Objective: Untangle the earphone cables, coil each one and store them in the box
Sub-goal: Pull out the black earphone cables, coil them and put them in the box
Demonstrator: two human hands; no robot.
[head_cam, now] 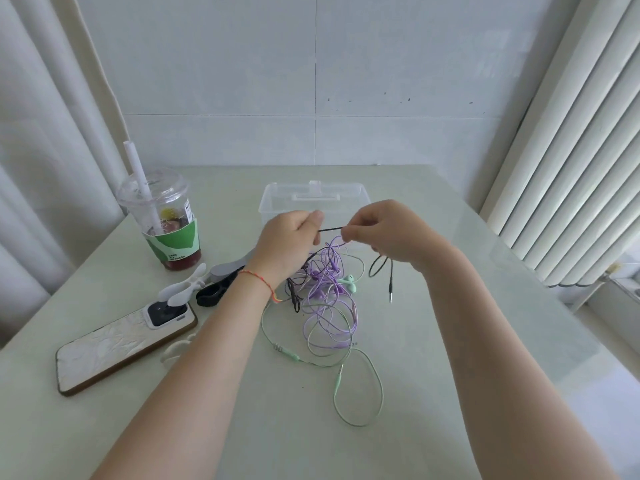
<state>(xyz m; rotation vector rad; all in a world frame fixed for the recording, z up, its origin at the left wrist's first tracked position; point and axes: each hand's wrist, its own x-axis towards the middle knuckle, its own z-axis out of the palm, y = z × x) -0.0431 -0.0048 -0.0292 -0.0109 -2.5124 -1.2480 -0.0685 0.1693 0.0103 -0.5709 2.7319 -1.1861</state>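
Mint-green earphone cable (360,393) looped nearest, tangled with purple cable (329,299); black cable (330,230) pinched taut between left hand (291,239) and right hand (384,230).

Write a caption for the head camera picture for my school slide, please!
Both hands stretch a black earphone cable above a purple and green tangle, before a clear box.
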